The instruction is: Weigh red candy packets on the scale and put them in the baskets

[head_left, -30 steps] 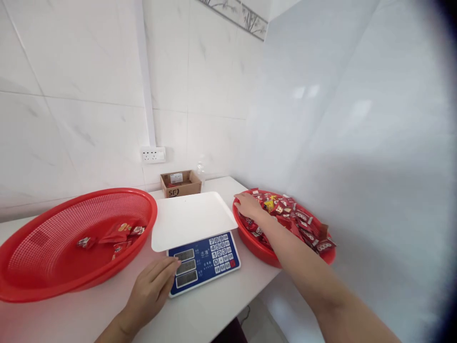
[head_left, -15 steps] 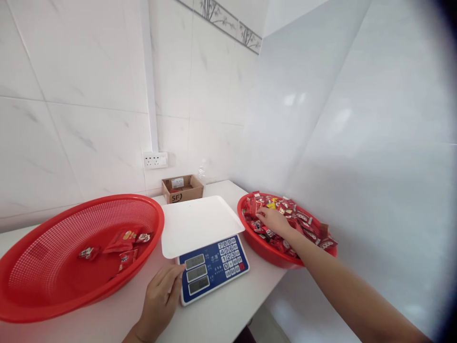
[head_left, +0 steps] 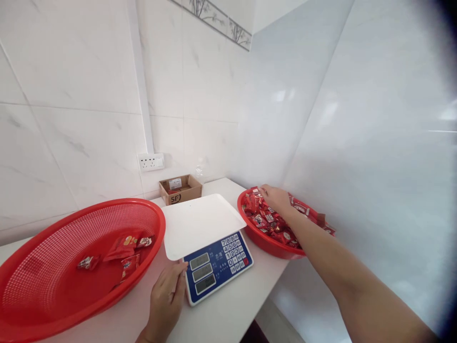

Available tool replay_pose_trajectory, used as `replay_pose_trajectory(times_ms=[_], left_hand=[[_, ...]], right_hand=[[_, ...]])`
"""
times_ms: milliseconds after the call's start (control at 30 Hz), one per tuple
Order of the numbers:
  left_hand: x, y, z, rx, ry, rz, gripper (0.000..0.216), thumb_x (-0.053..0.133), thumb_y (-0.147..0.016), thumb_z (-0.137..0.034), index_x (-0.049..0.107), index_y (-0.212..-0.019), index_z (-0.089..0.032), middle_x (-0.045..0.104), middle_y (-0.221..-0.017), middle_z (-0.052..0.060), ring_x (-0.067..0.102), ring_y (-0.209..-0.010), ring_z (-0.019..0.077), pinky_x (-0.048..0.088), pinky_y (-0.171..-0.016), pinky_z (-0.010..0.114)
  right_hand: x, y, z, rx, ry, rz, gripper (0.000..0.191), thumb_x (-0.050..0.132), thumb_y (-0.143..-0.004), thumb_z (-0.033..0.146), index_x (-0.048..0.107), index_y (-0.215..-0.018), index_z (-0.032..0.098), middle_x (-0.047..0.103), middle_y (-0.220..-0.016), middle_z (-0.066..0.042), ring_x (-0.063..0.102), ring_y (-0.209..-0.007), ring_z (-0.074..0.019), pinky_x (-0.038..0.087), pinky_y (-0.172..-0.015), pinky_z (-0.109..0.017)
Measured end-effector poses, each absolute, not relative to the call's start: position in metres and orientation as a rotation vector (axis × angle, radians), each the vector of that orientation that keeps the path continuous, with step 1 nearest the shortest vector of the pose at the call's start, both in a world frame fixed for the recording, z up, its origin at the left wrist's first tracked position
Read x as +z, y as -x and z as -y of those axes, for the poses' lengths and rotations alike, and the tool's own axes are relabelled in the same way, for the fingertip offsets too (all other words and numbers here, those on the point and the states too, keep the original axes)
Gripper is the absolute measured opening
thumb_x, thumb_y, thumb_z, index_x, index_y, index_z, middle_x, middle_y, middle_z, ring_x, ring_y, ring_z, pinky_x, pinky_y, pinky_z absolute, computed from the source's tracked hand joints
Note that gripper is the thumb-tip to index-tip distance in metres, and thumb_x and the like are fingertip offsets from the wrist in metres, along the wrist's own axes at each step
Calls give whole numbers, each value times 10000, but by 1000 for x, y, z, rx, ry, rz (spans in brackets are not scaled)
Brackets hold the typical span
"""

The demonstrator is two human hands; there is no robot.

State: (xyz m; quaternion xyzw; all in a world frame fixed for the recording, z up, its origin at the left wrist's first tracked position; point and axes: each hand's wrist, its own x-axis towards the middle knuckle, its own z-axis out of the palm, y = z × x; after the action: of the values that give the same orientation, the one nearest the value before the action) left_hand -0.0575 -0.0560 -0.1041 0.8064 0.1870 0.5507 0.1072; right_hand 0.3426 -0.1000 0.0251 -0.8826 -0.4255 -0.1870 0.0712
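Over the back of a red basket [head_left: 269, 250] filled with red snack packets [head_left: 266, 219], my right hand [head_left: 276, 199] has its fingers bent together. Its fingertips touch the packets at the far side; whatever they pinch is hidden. My left hand [head_left: 166, 295] is closed loosely, fingers curled against the thumb, with its fingertips at the left edge of a blue and white digital scale [head_left: 221, 267]. Nothing lies on the scale's white pan [head_left: 203, 224]. Left of it, a larger red basket [head_left: 46, 238] holds several red packets [head_left: 123, 245].
An open cardboard box [head_left: 181, 189] stands at the back of the white table [head_left: 228, 305], beside a clear plastic bottle [head_left: 200, 169]. A wall socket [head_left: 150, 162] is above the table. Walls close in behind and on the right; the table's edge runs below the right-hand basket.
My right hand has moved farther back across the packets, uncovering those in front. My left hand stays beside the scale. The camera view has shifted slightly.
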Motion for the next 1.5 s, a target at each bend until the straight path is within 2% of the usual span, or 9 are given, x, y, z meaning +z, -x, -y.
replay_pose_trajectory(times_ms=[167,367,533,733,933,1133,1267,1500], left_hand=[[-104,58,54,1629,-2332,-596,155,515,-890,-180,626,-997,-195,696,-892,50,678,-825,155,559,-751,237],[-103,60,53,1589,-2252,-637,158,519,-887,-191,635,-995,-198,693,-873,47,677,-811,159,560,-705,231],[-104,61,52,1560,-2196,-666,161,527,-881,-204,650,-985,-196,696,-858,44,677,-794,163,558,-690,236],[-103,59,51,1578,-2149,-666,162,530,-872,-183,660,-968,-187,695,-840,47,676,-786,165,559,-688,237],[-104,60,52,1511,-2101,-714,171,511,-881,-193,662,-959,-185,696,-844,55,674,-792,172,558,-690,252],[-105,59,54,1495,-2085,-733,183,490,-895,-216,663,-947,-185,688,-818,64,665,-775,176,557,-688,272],[-103,59,55,1497,-2099,-721,184,485,-899,-206,659,-955,-190,679,-804,61,659,-768,172,556,-683,276],[-105,59,56,1484,-2084,-680,189,486,-896,-187,654,-982,-192,690,-847,60,664,-798,170,552,-697,269]], right_hand=[[34,-357,96,-581,2677,1318,403,305,-948,418,617,-1083,202,710,-991,-106,629,-934,-208,379,-744,-289],[39,-367,89,-623,2719,1176,411,263,-956,329,600,-1110,150,699,-975,-164,639,-885,-239,382,-701,-316],[41,-351,73,-602,2638,1320,382,301,-951,350,620,-1067,175,702,-984,-137,631,-910,-235,370,-719,-307],[48,-291,30,-525,2383,1470,419,269,-957,401,590,-1138,203,699,-1024,-104,609,-959,-221,355,-733,-289],[31,-211,-6,-205,2079,1708,358,379,-902,509,647,-987,288,712,-832,17,619,-787,-159,347,-636,-245],[23,-190,-14,-14,1956,1631,407,352,-897,529,652,-889,255,643,-616,24,589,-641,-147,333,-575,-242],[21,-199,-18,27,1925,1496,417,343,-895,513,648,-829,236,625,-615,12,584,-628,-150,344,-580,-249],[11,-204,-34,211,1858,1287,487,286,-902,504,666,-878,199,645,-607,-4,581,-562,-133,413,-570,-241]])
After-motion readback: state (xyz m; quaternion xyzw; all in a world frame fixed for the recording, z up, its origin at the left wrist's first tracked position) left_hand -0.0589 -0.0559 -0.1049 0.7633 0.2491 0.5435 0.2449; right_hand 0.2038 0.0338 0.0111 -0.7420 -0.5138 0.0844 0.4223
